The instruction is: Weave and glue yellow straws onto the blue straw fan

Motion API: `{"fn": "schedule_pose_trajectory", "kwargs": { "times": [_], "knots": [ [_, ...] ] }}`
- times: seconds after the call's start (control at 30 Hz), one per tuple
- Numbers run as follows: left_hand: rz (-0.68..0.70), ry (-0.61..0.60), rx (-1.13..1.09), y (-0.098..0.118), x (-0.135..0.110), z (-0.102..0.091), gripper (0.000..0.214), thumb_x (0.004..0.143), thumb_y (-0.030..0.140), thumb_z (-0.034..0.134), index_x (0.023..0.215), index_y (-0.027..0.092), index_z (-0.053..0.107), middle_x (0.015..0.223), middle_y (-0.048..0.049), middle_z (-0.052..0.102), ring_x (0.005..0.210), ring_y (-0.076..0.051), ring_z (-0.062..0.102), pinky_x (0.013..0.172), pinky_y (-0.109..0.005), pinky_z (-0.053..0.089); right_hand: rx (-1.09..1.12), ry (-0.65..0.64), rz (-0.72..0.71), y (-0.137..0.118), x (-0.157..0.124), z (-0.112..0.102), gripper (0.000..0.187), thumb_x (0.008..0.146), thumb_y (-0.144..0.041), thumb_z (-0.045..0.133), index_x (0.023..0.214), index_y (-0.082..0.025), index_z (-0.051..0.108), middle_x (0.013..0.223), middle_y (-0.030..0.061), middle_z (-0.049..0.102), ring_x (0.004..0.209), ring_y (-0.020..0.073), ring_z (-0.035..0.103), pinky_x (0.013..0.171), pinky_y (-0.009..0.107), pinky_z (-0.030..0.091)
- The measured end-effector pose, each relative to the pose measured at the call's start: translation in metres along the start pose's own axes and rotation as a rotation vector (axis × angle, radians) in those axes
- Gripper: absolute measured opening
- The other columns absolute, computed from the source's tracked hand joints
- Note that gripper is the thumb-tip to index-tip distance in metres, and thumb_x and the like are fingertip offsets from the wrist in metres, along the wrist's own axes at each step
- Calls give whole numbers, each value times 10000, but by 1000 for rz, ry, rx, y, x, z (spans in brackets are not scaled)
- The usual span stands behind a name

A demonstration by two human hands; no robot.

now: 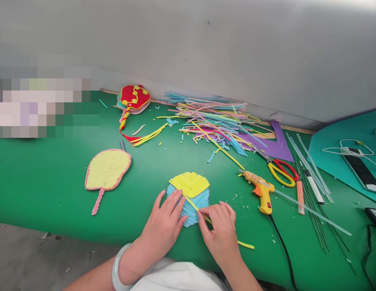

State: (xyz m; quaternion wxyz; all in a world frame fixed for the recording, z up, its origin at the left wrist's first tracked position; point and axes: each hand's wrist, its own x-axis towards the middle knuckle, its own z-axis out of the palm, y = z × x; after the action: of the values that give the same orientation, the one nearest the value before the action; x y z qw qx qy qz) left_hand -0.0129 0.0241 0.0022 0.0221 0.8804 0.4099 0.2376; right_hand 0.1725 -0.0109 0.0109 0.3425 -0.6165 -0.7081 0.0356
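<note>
In front of me lies a piece built from rows of pipe cleaners, with a blue base (pixel 200 202) and a yellow fan-shaped top (pixel 190 182). A single yellow pipe cleaner (pixel 190 202) slants across the blue rows. My left hand (pixel 164 216) rests on the left side of the piece, fingers stretched out, fingertips against the strip's upper end, thumb apart. Between thumb and fingertips, my right hand (pixel 219 228) pinches the same strip near the piece's lower right. The strip's tail passes under that hand and shows again at its right.
A yellow glue gun (pixel 262 192), red-and-yellow-handled scissors (pixel 284 171) and glue sticks (pixel 315 165) lie right. Loose pipe cleaners (pixel 212 117) are heaped at the back. A pink-edged yellow fan (pixel 108 169) and a red fan (pixel 135 97) lie left. A phone (pixel 362 169) lies far right.
</note>
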Motion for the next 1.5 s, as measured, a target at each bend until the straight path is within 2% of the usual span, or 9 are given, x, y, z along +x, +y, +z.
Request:
{"fn": "schedule_pose_trajectory", "kwargs": {
  "times": [0.27, 0.47, 0.7, 1.13, 1.5],
  "knots": [
    [-46, -21, 12, 1, -2, 2, 398, 1008, 257, 479, 1382, 130, 525, 1423, -169, 581, 1349, -303, 521, 1137, -574, 371, 8, -58, -10, 1, -1, -2, 141, 992, -195, 510, 892, -238, 600, 771, -18, 634, 746, 167, 567, 1017, 435, 348],
    [-92, -45, 74, 2, -2, 2, 415, 1003, 329, 495, 1369, 142, 550, 1497, -222, 487, 1437, -374, 401, 1116, -627, 373, 5, -64, -21, 2, 0, -1, 142, 1002, -212, 503, 903, -237, 601, 783, -13, 645, 749, 170, 570, 1017, 433, 347],
    [-73, -81, 108, 2, -2, 2, 443, 997, 345, 511, 1385, 133, 527, 1524, -248, 439, 1457, -393, 360, 1108, -657, 372, -16, -87, -56, 5, 1, -3, 162, 1010, -209, 481, 910, -235, 606, 793, -13, 660, 744, 163, 584, 999, 414, 354],
    [-71, -79, 130, 1, -1, 3, 444, 1008, 366, 485, 1380, 132, 538, 1534, -260, 421, 1450, -396, 375, 1119, -667, 337, -57, -154, -69, 12, 8, -8, 176, 1026, -230, 468, 957, -234, 629, 815, -6, 643, 796, 167, 584, 1018, 409, 333],
    [-73, -62, 148, 1, -1, 5, 452, 1011, 404, 458, 1375, 157, 562, 1519, -240, 455, 1435, -380, 408, 1131, -658, 323, -167, -256, -172, 27, 36, -15, 169, 991, -142, 486, 939, -226, 623, 857, 10, 677, 868, 190, 612, 1046, 429, 311]
  ]
}}
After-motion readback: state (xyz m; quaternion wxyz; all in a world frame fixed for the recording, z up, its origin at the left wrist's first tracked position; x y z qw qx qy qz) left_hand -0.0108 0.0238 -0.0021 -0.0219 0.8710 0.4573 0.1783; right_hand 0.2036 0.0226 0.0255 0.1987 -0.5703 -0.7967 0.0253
